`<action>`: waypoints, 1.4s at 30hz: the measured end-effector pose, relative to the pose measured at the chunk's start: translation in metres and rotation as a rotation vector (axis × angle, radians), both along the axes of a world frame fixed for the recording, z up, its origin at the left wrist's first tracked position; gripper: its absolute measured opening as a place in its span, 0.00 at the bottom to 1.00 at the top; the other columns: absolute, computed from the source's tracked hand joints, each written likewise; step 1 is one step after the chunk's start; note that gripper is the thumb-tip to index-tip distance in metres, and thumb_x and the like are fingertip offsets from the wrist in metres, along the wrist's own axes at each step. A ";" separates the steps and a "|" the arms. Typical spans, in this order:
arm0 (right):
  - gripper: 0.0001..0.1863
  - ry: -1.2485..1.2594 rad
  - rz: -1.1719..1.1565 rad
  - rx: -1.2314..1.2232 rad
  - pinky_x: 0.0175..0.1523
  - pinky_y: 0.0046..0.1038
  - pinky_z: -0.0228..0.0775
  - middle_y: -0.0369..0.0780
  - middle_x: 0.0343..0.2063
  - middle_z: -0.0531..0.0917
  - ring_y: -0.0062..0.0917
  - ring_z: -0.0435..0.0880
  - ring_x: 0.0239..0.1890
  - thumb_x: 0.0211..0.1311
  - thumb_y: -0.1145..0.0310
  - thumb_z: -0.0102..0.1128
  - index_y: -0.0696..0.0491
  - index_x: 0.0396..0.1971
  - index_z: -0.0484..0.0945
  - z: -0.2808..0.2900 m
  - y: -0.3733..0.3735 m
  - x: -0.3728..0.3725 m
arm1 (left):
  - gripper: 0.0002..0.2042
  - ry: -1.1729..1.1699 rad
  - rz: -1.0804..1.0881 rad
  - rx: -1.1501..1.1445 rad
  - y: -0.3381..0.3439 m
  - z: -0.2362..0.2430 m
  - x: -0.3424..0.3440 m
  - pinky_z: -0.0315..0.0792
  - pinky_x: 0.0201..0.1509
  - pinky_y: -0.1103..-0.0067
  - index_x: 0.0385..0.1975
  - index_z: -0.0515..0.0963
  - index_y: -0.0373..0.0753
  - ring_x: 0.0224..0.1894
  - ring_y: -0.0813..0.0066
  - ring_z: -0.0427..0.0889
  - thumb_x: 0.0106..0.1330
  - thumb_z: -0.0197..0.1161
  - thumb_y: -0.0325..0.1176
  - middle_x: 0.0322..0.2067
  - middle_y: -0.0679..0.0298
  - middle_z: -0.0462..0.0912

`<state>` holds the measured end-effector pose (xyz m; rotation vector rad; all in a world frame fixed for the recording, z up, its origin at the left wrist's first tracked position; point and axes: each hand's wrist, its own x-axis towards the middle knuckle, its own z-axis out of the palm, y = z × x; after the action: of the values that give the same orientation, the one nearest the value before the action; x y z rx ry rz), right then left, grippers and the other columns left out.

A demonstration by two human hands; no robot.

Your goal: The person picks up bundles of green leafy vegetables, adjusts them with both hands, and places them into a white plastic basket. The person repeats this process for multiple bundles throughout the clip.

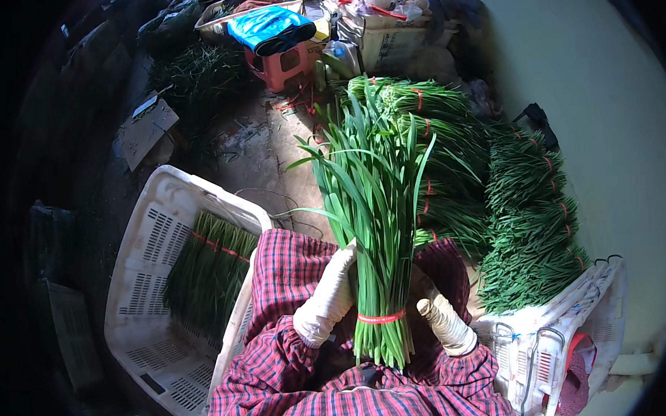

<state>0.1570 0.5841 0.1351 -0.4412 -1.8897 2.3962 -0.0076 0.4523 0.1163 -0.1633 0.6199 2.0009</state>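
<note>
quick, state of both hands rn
Left hand: holding the green bundle, fingers mostly hidden.
Right hand: beside the bundle's lower right; grip cannot be told.

Green leaves (377,206), red band (381,318), sleeves (276,357) — pink plaid

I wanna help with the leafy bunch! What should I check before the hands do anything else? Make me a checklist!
1. Thin red band goes around the tall bunch of long, flat green leaves: ok, it circles the bunch near the pale stalk ends.
2. Left hand in a cream covering touches the bunch: ok, it is against the left side.
3. Right hand in a cream covering grips the bunch: cannot tell, its fingers are partly in shadow.
4. All leaves are tucked in: not ok, several poke out to the left.
5. Green bundle in the white slotted plastic crate is tied: ok, a red band crosses it.
</note>
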 end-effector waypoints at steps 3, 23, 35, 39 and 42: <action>0.37 0.107 -0.464 0.007 0.68 0.34 0.55 0.41 0.65 0.64 0.29 0.66 0.65 0.67 0.51 0.54 0.55 0.68 0.55 0.008 -0.007 -0.028 | 0.18 0.073 -0.033 -0.024 -0.010 -0.002 0.003 0.75 0.45 0.78 0.51 0.73 0.38 0.40 0.79 0.79 0.69 0.57 0.43 0.41 0.68 0.80; 0.10 0.096 -0.034 1.283 0.43 0.27 0.70 0.40 0.32 0.76 0.30 0.77 0.38 0.50 0.64 0.71 0.53 0.28 0.82 0.053 -0.010 -0.087 | 0.19 0.228 0.167 -0.174 -0.009 -0.011 0.010 0.73 0.48 0.78 0.53 0.70 0.39 0.42 0.79 0.77 0.65 0.63 0.37 0.44 0.67 0.78; 0.27 -0.020 -0.387 0.425 0.55 0.25 0.67 0.35 0.49 0.78 0.20 0.75 0.48 0.61 0.66 0.65 0.56 0.58 0.69 -0.007 -0.008 -0.075 | 0.20 0.343 0.046 -0.210 -0.009 -0.009 0.011 0.70 0.54 0.78 0.54 0.71 0.37 0.46 0.77 0.77 0.65 0.64 0.35 0.46 0.66 0.79; 0.23 -0.218 -0.572 0.065 0.50 0.25 0.71 0.36 0.44 0.82 0.19 0.79 0.41 0.59 0.73 0.63 0.57 0.55 0.73 -0.020 0.000 -0.070 | 0.18 0.189 0.052 -0.268 -0.010 -0.014 0.009 0.71 0.51 0.77 0.52 0.73 0.35 0.44 0.77 0.78 0.66 0.63 0.37 0.45 0.65 0.80; 0.42 -0.101 -0.644 0.505 0.65 0.28 0.59 0.42 0.63 0.66 0.27 0.68 0.60 0.56 0.76 0.66 0.56 0.68 0.52 -0.005 0.001 -0.073 | 0.19 0.176 0.039 -0.255 -0.009 -0.018 0.010 0.71 0.51 0.77 0.53 0.73 0.35 0.44 0.76 0.78 0.66 0.63 0.37 0.45 0.64 0.80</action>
<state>0.0845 0.5855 0.1303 -0.9514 -1.9051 1.4651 0.0023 0.4430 0.0981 -0.1543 0.9913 1.9817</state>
